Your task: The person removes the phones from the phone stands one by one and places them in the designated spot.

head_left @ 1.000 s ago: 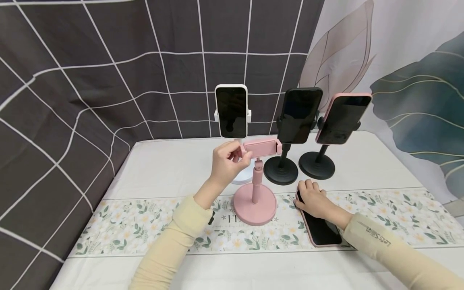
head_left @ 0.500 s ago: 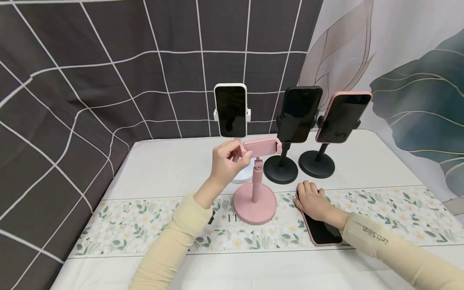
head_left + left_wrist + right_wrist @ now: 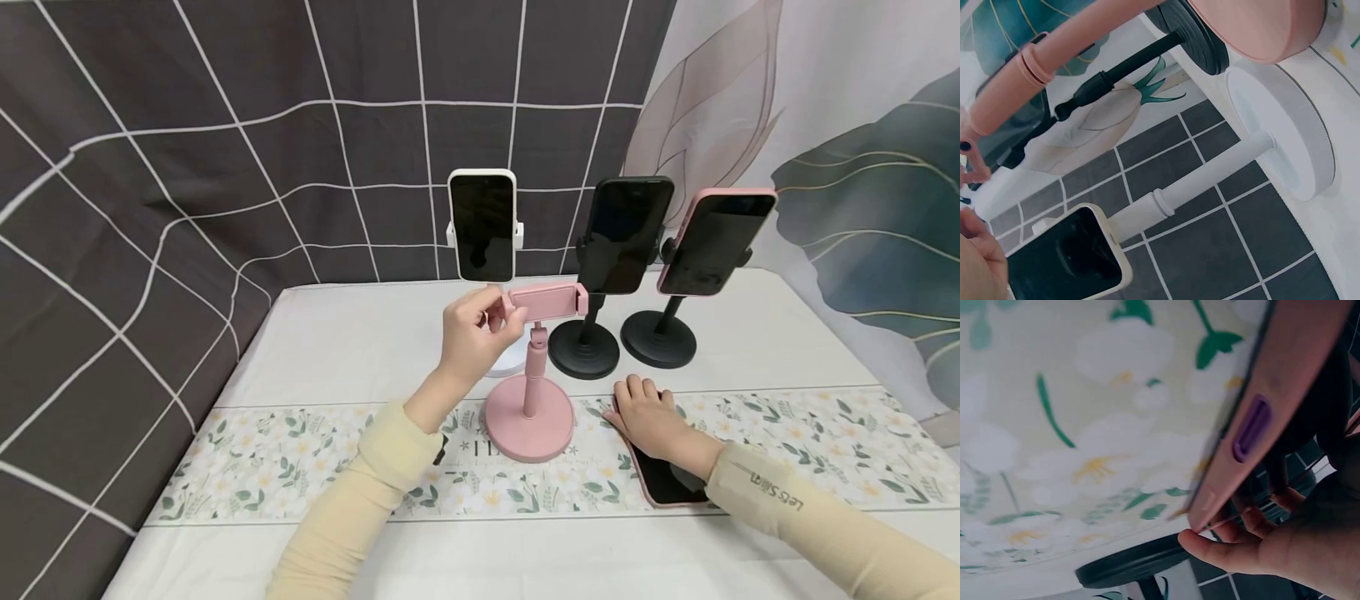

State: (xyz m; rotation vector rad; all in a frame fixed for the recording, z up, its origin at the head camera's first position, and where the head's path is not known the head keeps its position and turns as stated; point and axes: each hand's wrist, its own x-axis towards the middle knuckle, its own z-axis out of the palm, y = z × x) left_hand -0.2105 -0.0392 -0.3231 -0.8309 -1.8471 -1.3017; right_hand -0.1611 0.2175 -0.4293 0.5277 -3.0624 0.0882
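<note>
My left hand point(image 3: 474, 337) pinches the left end of the holder on a pink phone stand point(image 3: 534, 367), thumb in front. The stand is upright on its round base, its holder without a phone. In the left wrist view only part of the left hand point(image 3: 982, 256) shows, beside the stand's pink pole point(image 3: 1079, 34). My right hand point(image 3: 651, 417) holds the far end of a pink-edged smartphone point(image 3: 667, 479) lying screen up on the table. Its thumb point(image 3: 1229, 553) is at the phone's corner in the right wrist view, the other fingers bent over the screen side.
Behind the pink stand, a white stand carries a white-edged phone point(image 3: 483, 225). To its right, black stands hold a black phone point(image 3: 626, 233) and a pink-edged phone point(image 3: 716, 242). A floral strip point(image 3: 300, 458) crosses the white table; dark grid cloth point(image 3: 375, 150) hangs behind.
The right hand has shifted slightly on the phone, its thumb reaching a little further out past the left edge. The left hand keeps its pinch on the pink stand.
</note>
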